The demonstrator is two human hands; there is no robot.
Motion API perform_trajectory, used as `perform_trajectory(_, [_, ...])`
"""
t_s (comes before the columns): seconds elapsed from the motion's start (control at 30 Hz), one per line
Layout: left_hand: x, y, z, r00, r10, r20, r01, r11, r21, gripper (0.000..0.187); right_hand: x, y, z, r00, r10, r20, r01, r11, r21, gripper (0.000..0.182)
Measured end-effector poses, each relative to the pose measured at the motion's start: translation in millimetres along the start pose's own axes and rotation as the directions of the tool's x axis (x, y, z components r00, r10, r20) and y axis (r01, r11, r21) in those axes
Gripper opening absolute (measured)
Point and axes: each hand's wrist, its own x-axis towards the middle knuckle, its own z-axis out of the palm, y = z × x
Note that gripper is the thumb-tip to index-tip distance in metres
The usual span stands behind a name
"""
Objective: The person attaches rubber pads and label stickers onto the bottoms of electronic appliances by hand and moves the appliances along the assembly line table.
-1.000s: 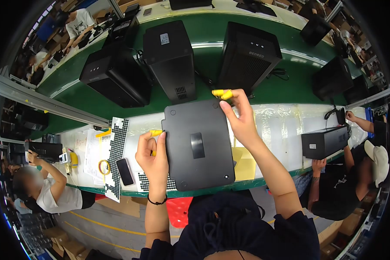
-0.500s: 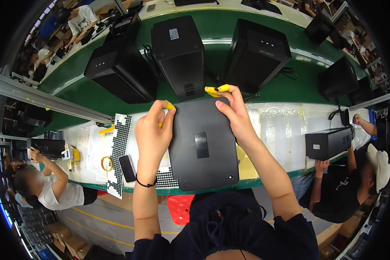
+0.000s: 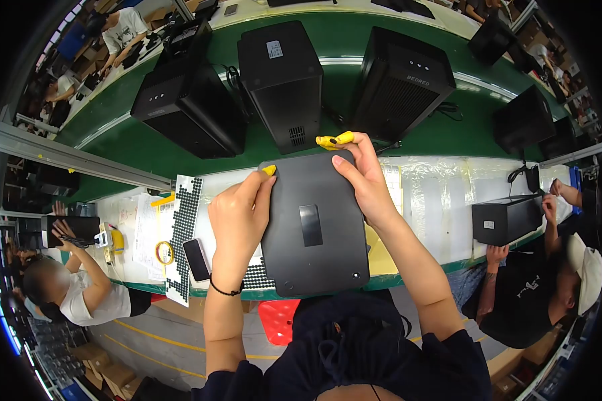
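A black box-shaped appliance [image 3: 314, 260] stands in front of me, its flat panel facing up. A glossy rectangular label sits mid-panel, and round marks show at both lower corners. My right hand [image 3: 364, 180] grips its upper right edge, thumb on the panel and yellow-covered fingers beyond the edge. At the upper left corner, my left hand [image 3: 241, 207] is closed, with a yellow-covered fingertip against the panel; anything under that fingertip is hidden. Left of my forearm lie a white sheet of black round pads [image 3: 182, 234] and a phone [image 3: 196, 259]. Another dotted sheet [image 3: 257, 275] is partly covered by the appliance.
Several black appliances, including one at centre [image 3: 281, 87], stand on the green conveyor [image 3: 341, 40] ahead. A tape roll [image 3: 164, 252] lies on the left. Co-workers handle black units at the left [image 3: 70, 230] and right [image 3: 508, 220]. A red stool [image 3: 279, 321] is below the bench.
My left hand has shifted slightly, its yellow-covered fingertip now resting further onto the panel's corner. My right hand keeps its grip. The co-workers' hands on both sides have moved.
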Motion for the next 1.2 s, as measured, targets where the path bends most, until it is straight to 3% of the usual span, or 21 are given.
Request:
perform_trajectory(0.13, [-14, -4, -10, 0.996, 0.029, 0.081, -0.035, 0.996, 0.078, 0.011, 1, 3, 0, 0.993, -0.108, -0.04, 0.107, 0.993, -0.042, 0.028])
perform_trajectory(0.23, [-26, -4, -13, 0.999, -0.049, -0.013, 0.049, 0.999, -0.013, 0.02, -13, 1, -4, 0.972, -0.227, -0.055, 0.215, 0.962, -0.171, 0.022])
perform_trajectory(0.27, [-34, -5, -12, 0.995, -0.064, -0.076, 0.064, 0.998, -0.012, 0.025, -21, -2, -7, 0.949, -0.31, -0.05, 0.283, 0.913, -0.293, 0.014])
perform_trajectory(0.37, [-59, 1, -21, 0.93, -0.34, -0.142, 0.289, 0.913, -0.289, 0.029, -54, -32, -17, 0.929, -0.308, 0.206, 0.366, 0.676, -0.64, 0.013])
perform_trajectory(0.4, [-77, -5, -21, 0.931, -0.35, -0.106, 0.298, 0.894, -0.335, 0.042, -66, -41, -18, 0.932, -0.277, 0.232, 0.359, 0.636, -0.683, 0.013])
perform_trajectory(0.47, [-94, 5, -22, 0.925, -0.361, -0.116, 0.255, 0.818, -0.516, 0.049, -88, -56, -18, 0.939, -0.203, 0.276, 0.343, 0.549, -0.762, 0.014])
perform_trajectory(0.53, [-114, 12, -23, 0.909, -0.406, -0.091, 0.249, 0.706, -0.663, 0.056, -99, -64, -21, 0.934, -0.11, 0.34, 0.342, 0.553, -0.76, 0.014])
perform_trajectory(0.7, [-139, 23, -34, 0.933, -0.343, -0.109, 0.22, 0.783, -0.582, 0.049, -114, -68, -20, 0.911, 0.015, 0.413, 0.346, 0.516, -0.783, 0.016])
perform_trajectory(0.8, [-140, 32, -42, 0.949, -0.288, -0.126, 0.185, 0.837, -0.516, 0.047, -115, -65, -18, 0.907, -0.039, 0.42, 0.387, 0.472, -0.792, 0.014])
perform_trajectory(0.9, [-142, 40, -47, 0.958, -0.264, -0.114, 0.184, 0.868, -0.461, 0.047, -121, -62, -16, 0.864, -0.124, 0.487, 0.502, 0.278, -0.819, 0.013])
perform_trajectory(1.1, [-146, 49, -55, 0.963, -0.27, 0.004, 0.251, 0.89, -0.381, 0.044, -131, -55, -21, 0.829, -0.169, 0.533, 0.558, 0.191, -0.808, 0.023])
perform_trajectory(1.2, [-140, 55, -59, 0.959, -0.279, 0.039, 0.273, 0.887, -0.372, 0.04, -133, -46, -25, 0.811, -0.221, 0.541, 0.582, 0.217, -0.784, 0.024])
